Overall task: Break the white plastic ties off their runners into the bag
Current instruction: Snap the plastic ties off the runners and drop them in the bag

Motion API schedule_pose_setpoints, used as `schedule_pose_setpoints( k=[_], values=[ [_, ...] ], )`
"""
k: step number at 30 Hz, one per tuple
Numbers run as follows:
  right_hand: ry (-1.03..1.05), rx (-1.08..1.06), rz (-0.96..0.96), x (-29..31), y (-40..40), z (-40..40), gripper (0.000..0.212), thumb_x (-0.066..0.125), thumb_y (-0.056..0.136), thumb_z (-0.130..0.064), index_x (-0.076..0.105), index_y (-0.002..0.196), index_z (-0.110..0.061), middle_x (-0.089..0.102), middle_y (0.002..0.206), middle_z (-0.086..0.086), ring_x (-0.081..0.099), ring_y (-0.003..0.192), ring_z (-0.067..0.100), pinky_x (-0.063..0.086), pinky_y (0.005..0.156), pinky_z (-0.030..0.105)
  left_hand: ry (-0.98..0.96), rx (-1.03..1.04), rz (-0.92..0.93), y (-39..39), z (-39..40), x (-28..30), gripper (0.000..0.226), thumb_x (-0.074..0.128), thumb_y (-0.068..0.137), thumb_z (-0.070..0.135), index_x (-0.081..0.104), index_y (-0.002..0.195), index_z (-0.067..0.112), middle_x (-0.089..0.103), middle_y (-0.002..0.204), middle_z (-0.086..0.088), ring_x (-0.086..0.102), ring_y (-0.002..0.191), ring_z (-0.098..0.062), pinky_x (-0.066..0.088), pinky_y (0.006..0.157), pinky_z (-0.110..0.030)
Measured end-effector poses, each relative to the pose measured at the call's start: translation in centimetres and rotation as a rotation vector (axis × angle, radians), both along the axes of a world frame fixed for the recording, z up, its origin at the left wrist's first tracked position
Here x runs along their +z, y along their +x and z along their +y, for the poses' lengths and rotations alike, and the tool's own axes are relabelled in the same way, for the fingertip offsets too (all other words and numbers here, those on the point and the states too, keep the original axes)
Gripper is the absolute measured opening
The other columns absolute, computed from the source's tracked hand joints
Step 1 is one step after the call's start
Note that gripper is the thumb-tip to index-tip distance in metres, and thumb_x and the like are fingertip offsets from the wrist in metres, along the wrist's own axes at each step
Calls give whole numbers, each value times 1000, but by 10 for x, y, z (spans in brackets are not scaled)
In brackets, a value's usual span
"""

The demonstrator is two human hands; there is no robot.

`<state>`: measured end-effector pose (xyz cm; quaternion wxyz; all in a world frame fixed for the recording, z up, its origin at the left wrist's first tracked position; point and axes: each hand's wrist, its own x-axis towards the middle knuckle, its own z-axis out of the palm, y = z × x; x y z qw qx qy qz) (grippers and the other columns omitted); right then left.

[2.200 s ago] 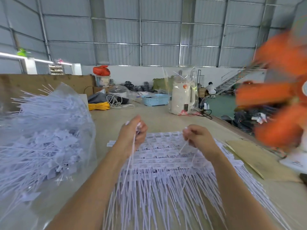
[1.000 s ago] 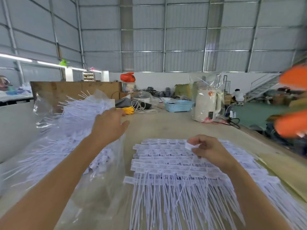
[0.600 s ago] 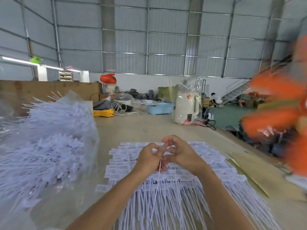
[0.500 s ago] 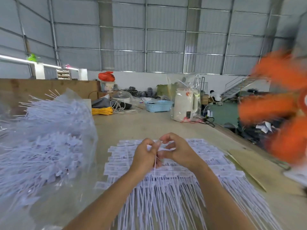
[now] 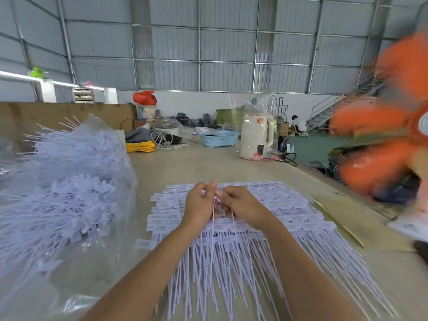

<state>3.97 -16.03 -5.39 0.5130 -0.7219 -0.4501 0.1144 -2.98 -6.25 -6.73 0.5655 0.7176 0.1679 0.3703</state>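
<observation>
A wide stack of white plastic ties on runners (image 5: 289,216) lies on the table in front of me, tags at the far end, thin tails fanning toward me. My left hand (image 5: 200,205) and my right hand (image 5: 243,208) meet over the far middle of the stack. Each pinches a white tie (image 5: 212,218) whose tail hangs down toward me. A clear plastic bag (image 5: 69,193) stuffed with loose white ties bulges on the table to my left.
A blurred orange fan (image 5: 382,140) spins at the right. Brown cardboard (image 5: 347,212) lies right of the stack. At the table's far end stand a white kettle in plastic (image 5: 257,137), a blue basket (image 5: 218,138) and yellow cord (image 5: 140,147).
My left hand came back from the bag to the stack and joined my right hand. Both hands now pinch ties at the stack's far middle, a little farther out than half a second ago.
</observation>
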Motion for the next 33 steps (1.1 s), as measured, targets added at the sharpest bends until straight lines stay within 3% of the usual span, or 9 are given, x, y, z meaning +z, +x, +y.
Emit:
schedule_pose_setpoints(
  k=[8, 11, 15, 17, 19, 22, 26, 29, 33],
  values=[
    [111, 90, -36, 5, 1, -4, 35, 51, 96, -14, 47, 62, -8, 35, 50, -3, 29, 38, 3, 28, 43, 16, -193, -113, 38, -7, -1, 17, 37, 52, 98, 20, 39, 65, 10, 40, 33, 6, 27, 27, -8, 20, 31, -14],
    [102, -110, -110, 8, 20, -23, 35, 51, 94, -8, 41, 60, -10, 30, 54, -2, 27, 41, 1, 25, 47, 17, -251, -166, 52, -21, 15, 30, 31, 54, 96, 19, 42, 69, 11, 34, 36, 8, 24, 27, -6, 18, 30, -11],
    [636, -143, 547, 24, 41, -50, 35, 45, 98, -17, 39, 64, -12, 34, 54, -2, 26, 41, 8, 24, 36, 18, -358, -96, -25, -32, 42, 29, 36, 50, 98, 25, 37, 66, 15, 32, 37, 7, 23, 27, -5, 17, 29, -11],
    [669, -17, 658, 33, 31, -42, 32, 44, 98, -21, 40, 67, -13, 37, 52, -5, 27, 39, 7, 24, 34, 17, -449, -156, -22, -26, 36, 20, 37, 46, 99, 31, 36, 68, 15, 35, 40, 4, 26, 29, -7, 20, 30, -14],
    [489, 15, 542, 30, 13, -25, 28, 47, 96, -19, 44, 68, -11, 41, 53, -3, 31, 39, 8, 26, 35, 18, -508, -230, -17, -18, 23, 14, 40, 42, 99, 40, 40, 70, 12, 42, 41, 0, 32, 29, -11, 26, 32, -15],
    [280, -18, 293, 17, -10, -1, 25, 54, 94, -22, 57, 71, -10, 52, 59, 2, 47, 47, 10, 38, 45, 20, -348, -269, 41, -8, 8, 12, 61, 33, 91, 64, 57, 78, 10, 59, 49, -7, 52, 38, -15, 41, 40, -19],
    [276, -44, 146, 10, -20, 12, 24, 53, 95, -14, 62, 72, -11, 60, 59, -14, 53, 49, -3, 41, 46, 14, -212, -262, 18, -1, 0, 7, 89, 33, 44, 100, 70, 76, 26, 67, 70, -14, 68, 67, -28, 55, 66, -41],
    [264, -39, 87, 8, -21, 12, 17, 54, 94, -11, 63, 82, -3, 58, 60, -8, 51, 46, -2, 41, 44, 14, -227, -263, 28, 1, 1, 7, 90, 32, 33, 104, 65, 61, 25, 56, 59, -14, 57, 54, -25, 47, 55, -33],
    [241, -79, 7, 8, -22, 13, 12, 59, 90, -7, 62, 93, 4, 62, 77, 11, 57, 63, 15, 48, 57, 24, -331, -229, 36, 3, 0, 8, 105, 33, 50, 97, 55, 97, 6, 55, 76, -16, 57, 63, -24, 45, 60, -33]
  ],
)
